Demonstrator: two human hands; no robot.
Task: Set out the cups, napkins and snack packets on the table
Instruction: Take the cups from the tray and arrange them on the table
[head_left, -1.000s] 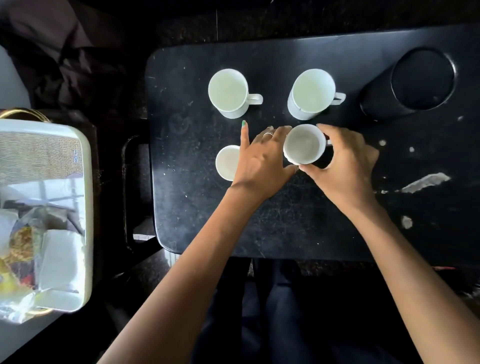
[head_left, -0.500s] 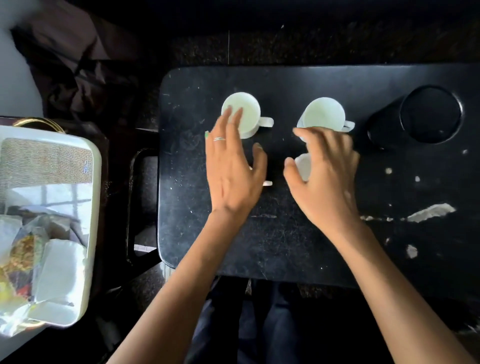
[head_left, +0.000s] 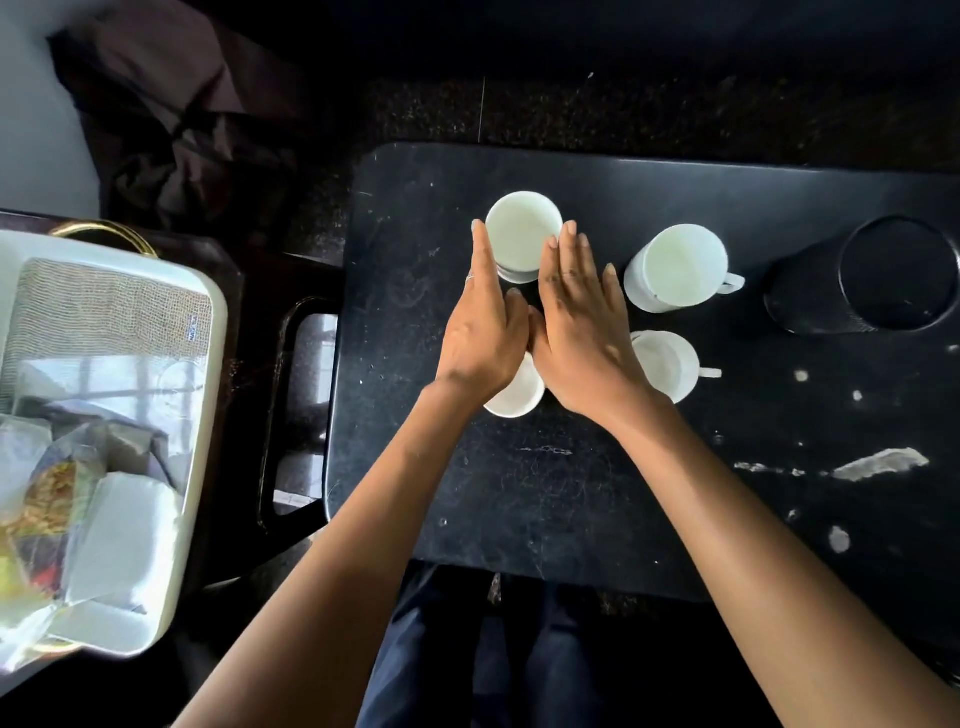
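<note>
Both the left hand and right hand bracket the far-left white ceramic cup, fingers flat, gripping nothing; best nudged gently, level, to avoid tipping.

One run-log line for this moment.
hands: left, right flank far-left cup | cups on table: four | napkins, snacks: on tray

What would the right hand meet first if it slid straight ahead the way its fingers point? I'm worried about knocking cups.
The right hand points away from the person, its fingertips already beside the far-left cup. It would probably graze that cup's right side first, though height above the table is unclear.
</note>
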